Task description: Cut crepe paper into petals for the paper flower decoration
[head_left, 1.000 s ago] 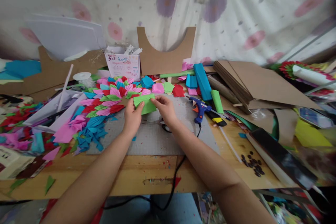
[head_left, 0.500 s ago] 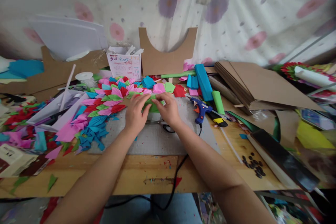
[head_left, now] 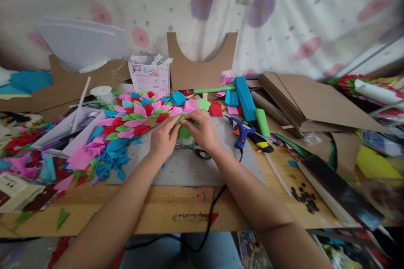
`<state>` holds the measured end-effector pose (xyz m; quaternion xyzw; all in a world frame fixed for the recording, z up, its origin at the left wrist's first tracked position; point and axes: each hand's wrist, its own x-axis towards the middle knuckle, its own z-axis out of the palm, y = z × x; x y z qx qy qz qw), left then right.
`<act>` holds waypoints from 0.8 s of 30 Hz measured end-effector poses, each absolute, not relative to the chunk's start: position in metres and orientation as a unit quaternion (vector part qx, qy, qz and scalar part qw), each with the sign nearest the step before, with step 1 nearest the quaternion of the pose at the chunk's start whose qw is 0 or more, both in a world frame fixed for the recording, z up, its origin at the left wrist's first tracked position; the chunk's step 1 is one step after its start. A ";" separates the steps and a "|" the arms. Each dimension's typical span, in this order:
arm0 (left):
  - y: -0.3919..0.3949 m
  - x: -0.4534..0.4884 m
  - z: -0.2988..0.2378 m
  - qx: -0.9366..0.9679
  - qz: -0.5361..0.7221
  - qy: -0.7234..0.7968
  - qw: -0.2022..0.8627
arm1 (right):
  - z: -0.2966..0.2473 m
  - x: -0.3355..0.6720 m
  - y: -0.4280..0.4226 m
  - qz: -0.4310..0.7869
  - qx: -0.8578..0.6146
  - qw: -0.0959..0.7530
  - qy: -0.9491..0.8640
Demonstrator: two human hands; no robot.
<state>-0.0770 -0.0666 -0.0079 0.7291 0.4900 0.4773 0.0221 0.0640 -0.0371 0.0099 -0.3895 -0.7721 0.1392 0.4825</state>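
Green crepe paper [head_left: 185, 133] is pinched between my two hands over a grey cardboard sheet [head_left: 189, 172]. My left hand [head_left: 164, 135] closes thumb and fingers on its left side. On the other side, my right hand [head_left: 200, 129] grips it with bent fingers; the fingertips of both hands nearly meet. Scissors [head_left: 202, 154] lie under and just in front of the hands, partly hidden. To the left spread pink, red, green and blue paper petals [head_left: 139, 116]. A blue glue gun [head_left: 243, 131] rests right of my right hand.
Stacked cardboard [head_left: 315, 96] sits at the back right, beside rolled blue crepe paper [head_left: 245, 98]. A white tray [head_left: 67, 134] holds tools on the left. Black button-like pieces [head_left: 305, 197] and a dark phone-like slab [head_left: 341, 189] lie at right. A black cord [head_left: 211, 206] crosses the table's front edge.
The fingers have drawn closer together on the green paper, and more of the paper now shows hanging below them. The things on the table have stayed in place.
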 end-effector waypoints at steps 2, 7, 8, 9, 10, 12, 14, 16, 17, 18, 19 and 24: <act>-0.067 -0.077 -0.009 0.716 0.465 0.520 0.028 | 0.009 0.063 -0.038 0.147 -0.389 0.484 -0.770; -0.068 -0.076 -0.009 0.697 0.441 0.565 0.023 | 0.007 0.060 -0.040 0.201 -0.398 0.511 -0.735; -0.069 -0.075 -0.009 0.697 0.440 0.566 0.022 | 0.007 0.060 -0.040 0.202 -0.402 0.510 -0.733; -0.069 -0.075 -0.009 0.698 0.439 0.566 0.021 | 0.008 0.061 -0.041 0.194 -0.406 0.504 -0.738; -0.069 -0.075 -0.009 0.700 0.438 0.564 0.021 | 0.009 0.061 -0.041 0.180 -0.408 0.494 -0.746; -0.069 -0.075 -0.009 0.704 0.435 0.561 0.022 | 0.011 0.063 -0.042 0.154 -0.408 0.476 -0.763; -0.068 -0.076 -0.009 0.706 0.436 0.558 0.021 | 0.013 0.064 -0.043 0.143 -0.407 0.468 -0.771; -0.068 -0.077 -0.009 0.708 0.436 0.554 0.022 | 0.014 0.064 -0.043 0.142 -0.409 0.461 -0.775; -0.068 -0.078 -0.008 0.711 0.435 0.552 0.023 | 0.015 0.065 -0.043 0.141 -0.408 0.456 -0.778; -0.068 -0.079 -0.008 0.715 0.432 0.550 0.025 | 0.015 0.065 -0.043 0.142 -0.407 0.449 -0.782; -0.068 -0.079 -0.007 0.719 0.428 0.547 0.026 | 0.015 0.066 -0.043 0.142 -0.405 0.443 -0.787; -0.070 -0.079 -0.004 0.730 0.420 0.539 0.024 | 0.017 0.069 -0.040 0.170 -0.396 0.434 -0.791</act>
